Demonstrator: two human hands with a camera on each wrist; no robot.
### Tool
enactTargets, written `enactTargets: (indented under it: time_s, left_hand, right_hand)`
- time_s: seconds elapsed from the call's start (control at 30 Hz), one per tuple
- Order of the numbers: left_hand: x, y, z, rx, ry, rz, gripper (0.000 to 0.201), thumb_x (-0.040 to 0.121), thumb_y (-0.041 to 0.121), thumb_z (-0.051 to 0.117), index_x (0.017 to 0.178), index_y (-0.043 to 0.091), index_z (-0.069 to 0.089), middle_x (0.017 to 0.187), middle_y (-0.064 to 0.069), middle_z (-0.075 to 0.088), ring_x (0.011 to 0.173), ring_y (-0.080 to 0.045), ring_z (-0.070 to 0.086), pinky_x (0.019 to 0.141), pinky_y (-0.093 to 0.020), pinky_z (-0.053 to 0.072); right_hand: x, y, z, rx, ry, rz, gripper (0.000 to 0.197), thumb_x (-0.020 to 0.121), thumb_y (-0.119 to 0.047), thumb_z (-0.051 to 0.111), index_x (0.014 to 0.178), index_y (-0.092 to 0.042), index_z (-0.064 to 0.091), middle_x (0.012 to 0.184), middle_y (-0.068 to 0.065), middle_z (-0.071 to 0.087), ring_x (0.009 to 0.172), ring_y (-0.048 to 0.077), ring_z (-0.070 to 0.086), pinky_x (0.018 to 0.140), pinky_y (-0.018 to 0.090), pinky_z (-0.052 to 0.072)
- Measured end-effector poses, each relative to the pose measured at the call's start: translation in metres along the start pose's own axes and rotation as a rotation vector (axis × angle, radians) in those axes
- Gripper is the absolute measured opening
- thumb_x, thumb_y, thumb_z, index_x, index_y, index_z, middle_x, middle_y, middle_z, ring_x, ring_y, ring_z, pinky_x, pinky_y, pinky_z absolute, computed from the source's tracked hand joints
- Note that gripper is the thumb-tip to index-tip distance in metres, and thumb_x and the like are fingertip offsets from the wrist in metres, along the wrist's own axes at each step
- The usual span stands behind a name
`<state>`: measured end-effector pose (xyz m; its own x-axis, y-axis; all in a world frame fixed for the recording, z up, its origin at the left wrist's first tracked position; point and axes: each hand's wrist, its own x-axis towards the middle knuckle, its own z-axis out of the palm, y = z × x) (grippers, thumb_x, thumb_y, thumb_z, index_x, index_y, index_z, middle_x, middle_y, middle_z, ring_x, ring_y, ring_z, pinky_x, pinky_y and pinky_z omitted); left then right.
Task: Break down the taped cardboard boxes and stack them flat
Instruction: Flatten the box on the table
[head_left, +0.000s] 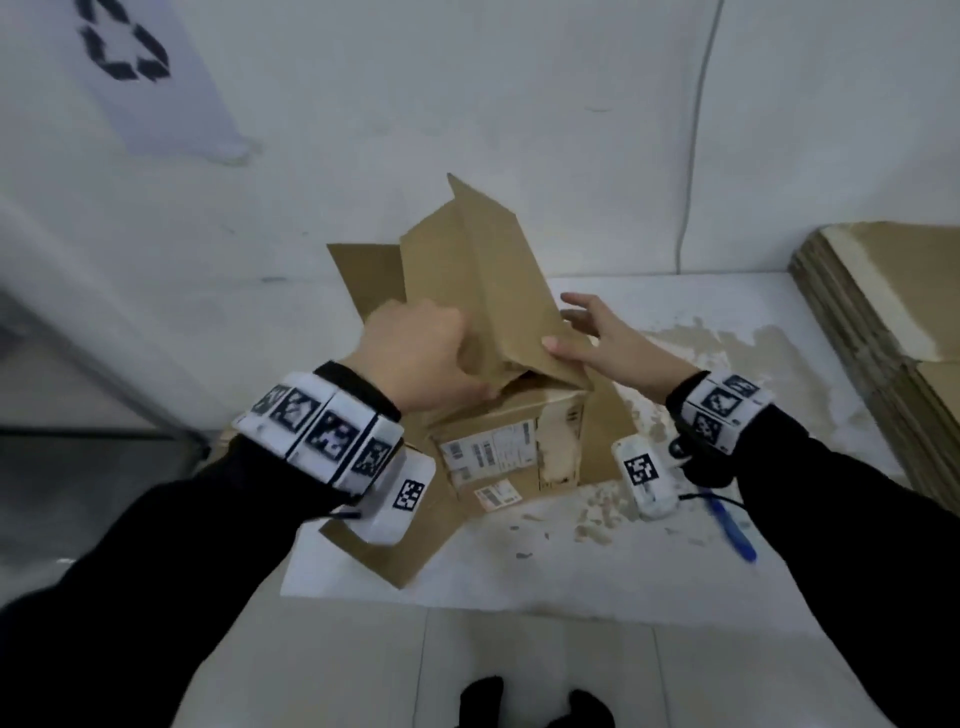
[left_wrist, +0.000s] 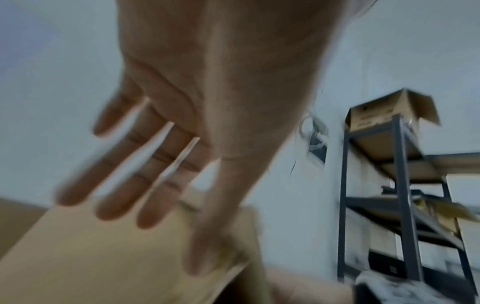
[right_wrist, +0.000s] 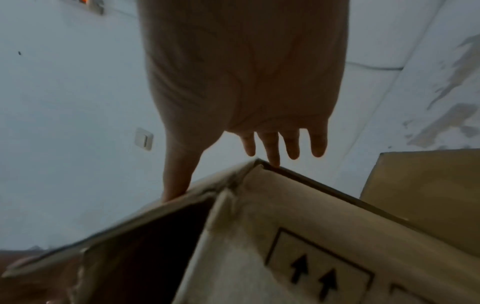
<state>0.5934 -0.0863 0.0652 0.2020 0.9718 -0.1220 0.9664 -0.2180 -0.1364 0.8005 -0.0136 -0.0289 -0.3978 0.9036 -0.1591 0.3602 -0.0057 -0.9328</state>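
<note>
A brown cardboard box (head_left: 498, 452) with shipping labels on its near face stands on a white table (head_left: 675, 561). One tall flap (head_left: 467, 280) stands up from its top; other flaps splay outward. My left hand (head_left: 426, 353) is at the flap's left side; in the left wrist view, which is blurred, its fingers (left_wrist: 145, 185) are straight over the cardboard and the thumb lies along the edge. My right hand (head_left: 597, 332) is spread open at the flap's right side. Its thumb (right_wrist: 176, 185) touches the flap's edge and a fingertip (right_wrist: 274, 160) touches the box corner.
A stack of flattened cardboard (head_left: 883, 322) lies at the table's right end. A blue pen-like tool (head_left: 735, 530) rests on the table near my right wrist. A wall stands close behind the table. A metal rack (left_wrist: 405, 185) with a box on top stands nearby.
</note>
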Motion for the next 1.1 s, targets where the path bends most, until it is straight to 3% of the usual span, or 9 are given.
enactTargets:
  time_s: [0.07, 0.2, 0.27, 0.33, 0.47, 0.6, 0.73, 0.83, 1.1]
  left_hand:
    - [-0.02, 0.01, -0.015, 0.032, 0.213, -0.129, 0.029, 0.087, 0.044, 0.056, 0.083, 0.016, 0.056, 0.083, -0.002, 0.06, 0.082, -0.025, 0.059, 0.088, -0.037, 0.034]
    - [-0.027, 0.068, -0.033, -0.267, 0.631, -0.053, 0.016, 0.093, 0.026, 0.047, 0.09, 0.013, 0.056, 0.086, -0.002, 0.055, 0.078, -0.022, 0.048, 0.072, -0.033, 0.033]
    - [-0.003, 0.101, -0.024, -0.367, 0.471, -0.005, 0.022, 0.097, 0.025, 0.04, 0.105, 0.013, 0.057, 0.103, -0.003, 0.057, 0.094, -0.023, 0.053, 0.08, -0.036, 0.042]
    - [0.023, 0.126, -0.005, -0.234, 0.249, -0.041, 0.032, 0.1, 0.026, 0.035, 0.123, 0.013, 0.052, 0.131, -0.008, 0.051, 0.127, -0.026, 0.041, 0.107, -0.039, 0.031]
    - [0.043, 0.135, 0.027, -0.039, 0.136, -0.227, 0.06, 0.097, 0.05, 0.029, 0.142, 0.012, 0.037, 0.156, -0.019, 0.02, 0.146, -0.037, 0.003, 0.116, -0.056, 0.002]
    - [0.04, 0.118, 0.062, -0.061, 0.021, -0.336, 0.102, 0.075, 0.085, 0.026, 0.152, 0.02, 0.011, 0.159, -0.019, -0.007, 0.144, -0.041, -0.015, 0.114, -0.061, -0.005]
    - [0.024, 0.099, 0.082, -0.096, 0.047, -0.259, 0.107, 0.069, 0.084, 0.038, 0.152, 0.029, -0.002, 0.159, -0.012, -0.014, 0.144, -0.035, -0.018, 0.115, -0.059, -0.005]
    - [0.009, 0.08, 0.086, -0.074, 0.032, -0.171, 0.11, 0.067, 0.08, 0.045, 0.151, 0.033, -0.008, 0.159, -0.007, -0.019, 0.144, -0.03, -0.022, 0.116, -0.055, -0.008]
    - [-0.008, 0.054, 0.09, -0.056, 0.061, -0.027, 0.109, 0.055, 0.075, 0.032, 0.151, 0.035, -0.004, 0.16, -0.004, -0.013, 0.146, -0.025, -0.018, 0.117, -0.049, -0.008]
  right_hand:
    - [0.008, -0.001, -0.003, 0.03, -0.11, 0.025, 0.078, 0.085, -0.037, 0.063, 0.146, -0.018, 0.019, 0.143, -0.002, 0.037, 0.122, 0.009, 0.042, 0.088, 0.016, 0.04]
    - [0.017, 0.004, -0.002, -0.021, -0.093, -0.017, 0.084, 0.071, -0.062, 0.065, 0.134, -0.016, 0.033, 0.114, -0.005, 0.056, 0.101, 0.004, 0.057, 0.089, 0.029, 0.046]
    - [0.014, 0.009, -0.003, -0.045, 0.007, -0.134, 0.055, 0.081, -0.053, 0.063, 0.11, -0.009, 0.047, 0.099, -0.003, 0.056, 0.079, -0.005, 0.052, 0.081, 0.019, 0.043]
    - [-0.004, 0.014, -0.013, -0.156, 0.007, -0.197, 0.004, 0.093, -0.007, 0.053, 0.097, -0.004, 0.054, 0.094, 0.005, 0.055, 0.073, -0.001, 0.049, 0.07, 0.009, 0.04]
    - [-0.048, 0.049, -0.06, -0.268, 0.051, -0.183, 0.01, 0.09, -0.025, 0.062, 0.099, -0.022, 0.066, 0.101, 0.0, 0.051, 0.095, 0.008, 0.05, 0.08, 0.009, 0.035]
    - [-0.093, 0.07, -0.081, -0.333, -0.094, -0.173, 0.008, 0.085, -0.023, 0.068, 0.089, -0.029, 0.069, 0.092, -0.006, 0.069, 0.083, 0.008, 0.063, 0.077, 0.025, 0.049]
    - [-0.123, 0.058, -0.069, -0.323, -0.331, -0.152, 0.031, 0.087, -0.047, 0.054, 0.107, -0.028, 0.068, 0.099, -0.009, 0.068, 0.089, 0.008, 0.064, 0.082, 0.026, 0.053]
    - [-0.106, 0.05, -0.073, -0.121, -0.468, 0.014, 0.04, 0.097, -0.042, 0.04, 0.119, -0.018, 0.063, 0.104, 0.005, 0.067, 0.091, 0.016, 0.066, 0.082, 0.028, 0.055]
    - [0.038, 0.045, -0.02, -0.695, -0.069, 0.009, 0.079, 0.081, -0.059, 0.06, 0.139, -0.012, 0.034, 0.114, 0.016, 0.059, 0.095, 0.031, 0.062, 0.07, 0.036, 0.05]
